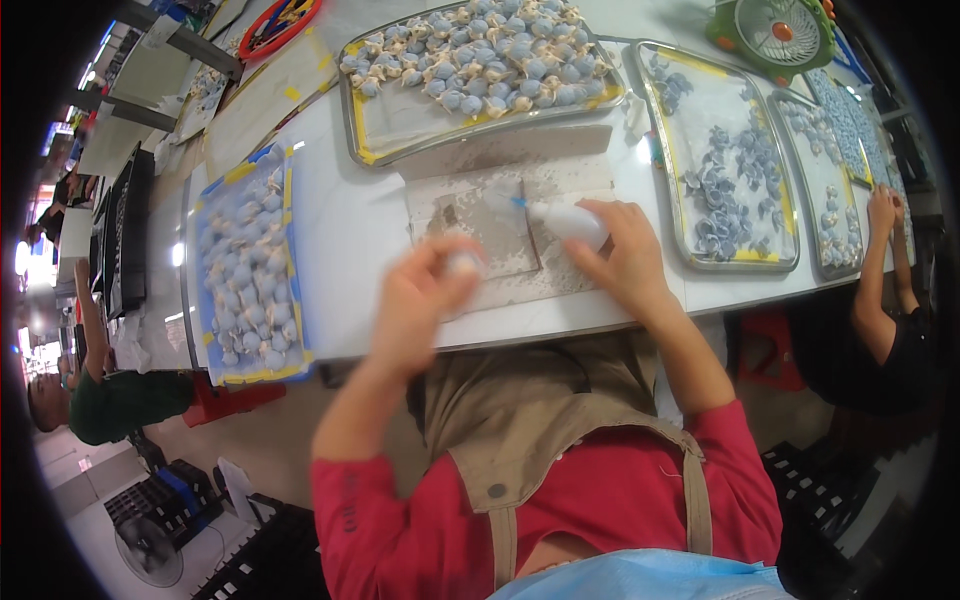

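My right hand [630, 255] grips a white squeeze bottle [570, 222] with a blue tip, which points left over a stained, glue-spotted board [575, 270]. Left of the bottle, my left hand [420, 295] is smeared by motion, its fingers pinched around a small pale round piece [466, 264]. Exactly what this piece is stays blurred. Beyond the board, a metal tray [400, 140] holds many small blue-grey balls [490, 60] with cream-coloured parts attached.
At left lies a blue tray [290, 200] with similar balls. To the right, a metal tray [690, 255] carries blue-grey petal-like pieces [715, 205]; another tray [835, 262] is beyond it. A green fan [780, 35] stands far right. Co-workers sit at both sides.
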Demonstrator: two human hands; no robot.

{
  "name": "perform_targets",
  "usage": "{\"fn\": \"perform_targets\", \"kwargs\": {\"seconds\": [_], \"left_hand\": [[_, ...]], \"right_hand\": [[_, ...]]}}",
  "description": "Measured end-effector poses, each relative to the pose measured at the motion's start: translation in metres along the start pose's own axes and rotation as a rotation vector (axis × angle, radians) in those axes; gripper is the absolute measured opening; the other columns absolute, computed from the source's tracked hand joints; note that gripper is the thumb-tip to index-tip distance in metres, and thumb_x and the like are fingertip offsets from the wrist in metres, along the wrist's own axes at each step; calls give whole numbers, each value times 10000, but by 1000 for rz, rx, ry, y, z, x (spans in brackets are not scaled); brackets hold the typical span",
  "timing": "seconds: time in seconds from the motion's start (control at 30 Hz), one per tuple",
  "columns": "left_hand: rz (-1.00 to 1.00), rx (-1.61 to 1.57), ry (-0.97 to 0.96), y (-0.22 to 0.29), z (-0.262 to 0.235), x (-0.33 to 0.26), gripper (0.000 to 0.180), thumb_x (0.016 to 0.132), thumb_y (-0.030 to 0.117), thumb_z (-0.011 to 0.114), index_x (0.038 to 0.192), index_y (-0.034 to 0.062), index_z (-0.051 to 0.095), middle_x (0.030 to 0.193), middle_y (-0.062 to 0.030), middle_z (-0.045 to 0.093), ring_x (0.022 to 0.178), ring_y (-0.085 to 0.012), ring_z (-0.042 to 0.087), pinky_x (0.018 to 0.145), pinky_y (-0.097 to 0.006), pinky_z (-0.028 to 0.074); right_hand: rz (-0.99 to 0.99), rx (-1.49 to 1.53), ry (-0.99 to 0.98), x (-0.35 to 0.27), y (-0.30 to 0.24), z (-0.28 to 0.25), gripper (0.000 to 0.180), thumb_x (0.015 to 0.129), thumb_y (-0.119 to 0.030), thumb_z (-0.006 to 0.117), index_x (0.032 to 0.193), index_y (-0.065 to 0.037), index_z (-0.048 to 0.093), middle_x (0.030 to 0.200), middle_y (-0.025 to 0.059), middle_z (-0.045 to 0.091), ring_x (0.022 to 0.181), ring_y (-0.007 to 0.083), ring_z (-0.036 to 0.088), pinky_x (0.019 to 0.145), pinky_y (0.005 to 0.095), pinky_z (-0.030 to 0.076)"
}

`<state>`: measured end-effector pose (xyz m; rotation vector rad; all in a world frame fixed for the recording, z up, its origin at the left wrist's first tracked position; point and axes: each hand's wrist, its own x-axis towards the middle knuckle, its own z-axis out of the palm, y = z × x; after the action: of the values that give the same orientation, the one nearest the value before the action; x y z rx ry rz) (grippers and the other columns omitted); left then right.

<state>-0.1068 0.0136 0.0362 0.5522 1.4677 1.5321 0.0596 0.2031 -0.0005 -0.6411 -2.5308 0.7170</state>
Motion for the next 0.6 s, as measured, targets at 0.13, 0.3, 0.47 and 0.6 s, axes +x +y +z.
{"fn": "perform_targets", "kwargs": {"seconds": [0.13, 0.3, 0.47, 0.6], "left_hand": [[-200, -345, -72, -47, 44, -46, 295, 837, 14, 580, 1124, -26, 525, 1039, -88, 582, 815, -123, 585, 696, -209, 465], [-119, -399, 63, -63, 61, -55, 341, 835, -24, 576, 1166, -21, 497, 1107, -107, 560, 906, -160, 604, 737, -227, 486], [12, -270, 107, -68, 63, -63, 379, 814, -80, 584, 1176, -21, 487, 1084, -99, 559, 881, -136, 588, 768, -239, 490], [84, -160, 124, -73, 64, -66, 386, 806, -94, 591, 1171, -19, 489, 1059, -90, 552, 878, -117, 570, 774, -236, 491]], "right_hand": [[196, 339, 12, -12, -8, 2, 314, 748, -145, 691, 1014, -30, 568, 851, 99, 603, 742, 199, 596, 639, 299, 473], [222, 634, 125, -48, -25, -22, 291, 760, -140, 713, 975, -12, 565, 818, 70, 591, 744, 107, 571, 622, 237, 456], [10, 568, 148, -79, -28, -43, 363, 697, -155, 774, 955, -4, 568, 789, 71, 590, 676, 141, 559, 586, 249, 439], [-183, 359, 163, -76, -40, -52, 388, 659, -200, 803, 921, -29, 574, 750, 67, 585, 591, 191, 516, 536, 276, 414]]}}
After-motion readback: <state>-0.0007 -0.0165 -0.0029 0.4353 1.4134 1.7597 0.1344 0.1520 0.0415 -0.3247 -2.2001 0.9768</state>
